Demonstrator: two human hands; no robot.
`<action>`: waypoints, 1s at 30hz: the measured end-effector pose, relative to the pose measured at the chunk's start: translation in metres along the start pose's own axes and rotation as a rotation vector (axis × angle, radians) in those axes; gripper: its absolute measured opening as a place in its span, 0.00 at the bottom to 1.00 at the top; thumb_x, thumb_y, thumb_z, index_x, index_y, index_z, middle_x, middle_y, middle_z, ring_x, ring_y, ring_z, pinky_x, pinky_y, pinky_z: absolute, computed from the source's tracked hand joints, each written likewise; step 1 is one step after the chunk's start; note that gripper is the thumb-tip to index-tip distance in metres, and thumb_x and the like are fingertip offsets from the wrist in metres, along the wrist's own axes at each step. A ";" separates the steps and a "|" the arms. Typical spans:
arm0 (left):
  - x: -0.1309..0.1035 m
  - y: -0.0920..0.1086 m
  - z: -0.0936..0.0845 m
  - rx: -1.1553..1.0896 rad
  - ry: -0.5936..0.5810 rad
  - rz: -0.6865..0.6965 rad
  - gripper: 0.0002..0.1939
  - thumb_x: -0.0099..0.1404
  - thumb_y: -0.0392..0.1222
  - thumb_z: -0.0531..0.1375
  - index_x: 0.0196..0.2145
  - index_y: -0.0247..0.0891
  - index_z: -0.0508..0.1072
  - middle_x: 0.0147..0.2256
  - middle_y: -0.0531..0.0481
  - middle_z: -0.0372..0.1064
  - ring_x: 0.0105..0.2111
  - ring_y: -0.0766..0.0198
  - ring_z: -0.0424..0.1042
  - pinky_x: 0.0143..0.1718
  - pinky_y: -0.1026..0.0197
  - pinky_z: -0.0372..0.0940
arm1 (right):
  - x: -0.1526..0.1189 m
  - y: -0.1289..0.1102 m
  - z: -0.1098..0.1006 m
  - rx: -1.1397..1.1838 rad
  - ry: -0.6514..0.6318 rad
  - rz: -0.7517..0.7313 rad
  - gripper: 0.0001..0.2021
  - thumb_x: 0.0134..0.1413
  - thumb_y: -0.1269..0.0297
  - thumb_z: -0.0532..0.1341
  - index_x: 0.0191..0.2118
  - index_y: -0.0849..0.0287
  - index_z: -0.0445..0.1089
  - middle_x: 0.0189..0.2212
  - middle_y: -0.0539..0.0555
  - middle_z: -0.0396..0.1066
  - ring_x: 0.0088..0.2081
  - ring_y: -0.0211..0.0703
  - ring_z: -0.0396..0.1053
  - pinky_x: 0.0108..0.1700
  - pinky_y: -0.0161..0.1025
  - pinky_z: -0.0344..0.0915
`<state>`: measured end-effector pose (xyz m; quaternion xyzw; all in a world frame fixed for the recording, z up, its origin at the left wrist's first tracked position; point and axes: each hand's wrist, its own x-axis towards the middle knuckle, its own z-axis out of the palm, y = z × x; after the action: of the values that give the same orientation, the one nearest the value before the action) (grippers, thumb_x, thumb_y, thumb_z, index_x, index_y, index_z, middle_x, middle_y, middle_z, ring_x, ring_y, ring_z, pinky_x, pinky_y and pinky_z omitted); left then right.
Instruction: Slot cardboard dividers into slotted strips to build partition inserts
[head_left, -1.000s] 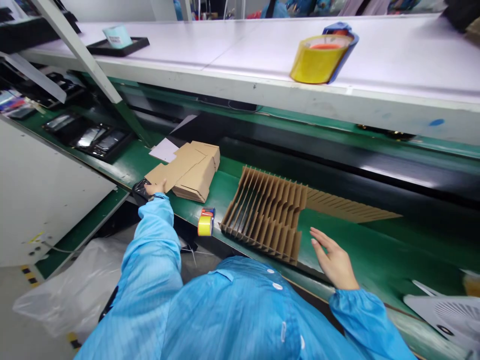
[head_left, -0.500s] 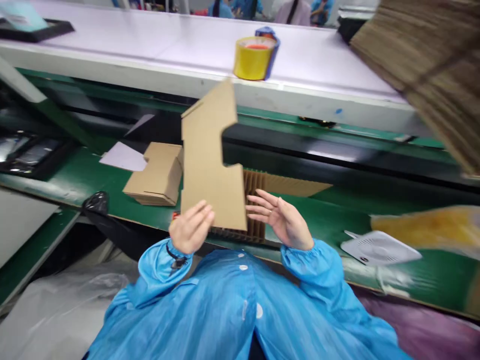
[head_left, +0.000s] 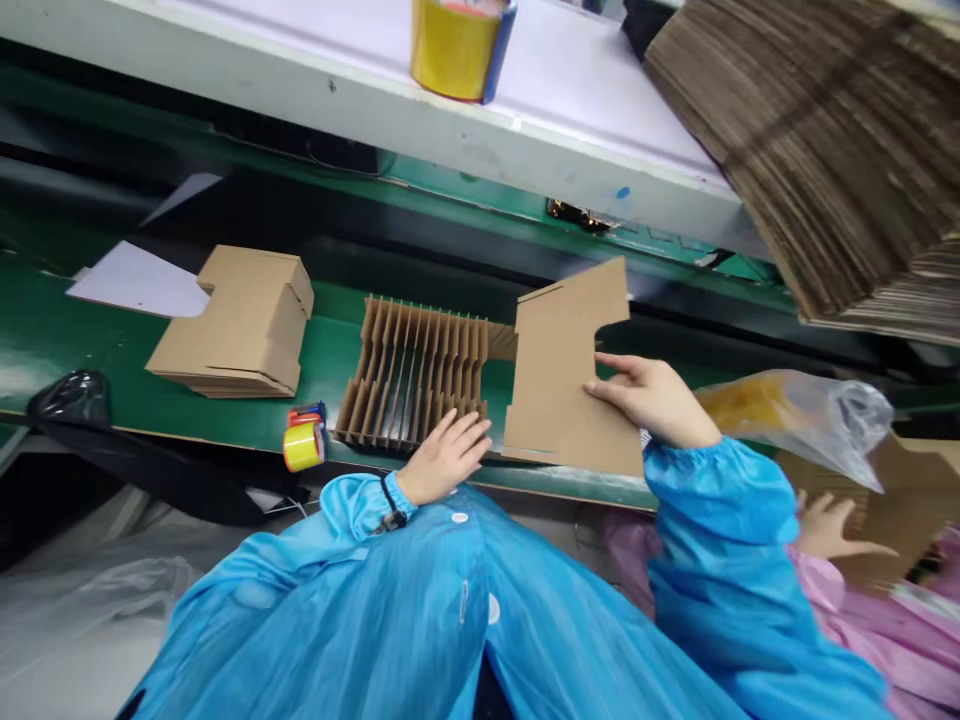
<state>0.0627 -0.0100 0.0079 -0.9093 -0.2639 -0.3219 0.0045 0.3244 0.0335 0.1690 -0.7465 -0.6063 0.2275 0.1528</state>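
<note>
My right hand (head_left: 660, 400) pinches a flat notched cardboard sheet (head_left: 559, 385) at its right edge, between thumb and fingers. That sheet is tilted up above the green bench, right of a slotted cardboard divider (head_left: 420, 360). The divider's several thin upright panels stand side by side. At its near right corner lies my left hand (head_left: 446, 458), open with fingers stretched out, touching or just over the panel edges. Farther left, a stack of similar cardboard sheets (head_left: 232, 325) sits on the bench.
A yellow tape roll (head_left: 304, 445) lies at the bench's front edge; another yellow roll (head_left: 456, 45) stands on the white shelf (head_left: 300, 75). Brown cardboard bundles (head_left: 810, 140) overhang at upper right. At right are a plastic bag (head_left: 810, 410) and a co-worker's hand (head_left: 829, 525) by cardboard.
The cardboard sheet has passed from my left hand to my right and moved rightward. My left hand has let go and lowered to the divider. The view has shifted downward and right.
</note>
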 end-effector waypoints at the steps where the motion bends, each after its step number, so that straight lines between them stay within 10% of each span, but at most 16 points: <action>1: -0.004 -0.002 0.005 -0.009 -0.054 -0.050 0.17 0.65 0.41 0.61 0.49 0.32 0.71 0.55 0.38 0.66 0.58 0.48 0.63 0.59 0.40 0.59 | 0.005 -0.007 -0.002 -0.098 -0.047 0.009 0.24 0.46 0.63 0.64 0.52 0.64 0.72 0.25 0.51 0.74 0.29 0.44 0.73 0.33 0.39 0.69; 7: -0.017 -0.010 0.025 -0.045 -0.219 -0.166 0.20 0.63 0.41 0.63 0.52 0.33 0.71 0.57 0.36 0.64 0.60 0.48 0.59 0.61 0.37 0.53 | 0.023 -0.044 0.015 -0.381 -0.194 0.010 0.20 0.48 0.70 0.61 0.50 0.63 0.74 0.28 0.53 0.76 0.31 0.43 0.72 0.36 0.35 0.66; 30: -0.018 -0.014 0.027 -0.094 -0.184 -0.121 0.15 0.67 0.36 0.57 0.50 0.30 0.71 0.56 0.36 0.65 0.58 0.46 0.62 0.60 0.35 0.55 | 0.047 -0.051 0.057 -0.486 -0.302 -0.020 0.14 0.49 0.75 0.59 0.43 0.68 0.75 0.34 0.62 0.76 0.43 0.53 0.73 0.46 0.43 0.69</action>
<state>0.0600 -0.0014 -0.0263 -0.9166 -0.3022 -0.2485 -0.0816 0.2591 0.0875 0.1390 -0.7128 -0.6664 0.1825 -0.1204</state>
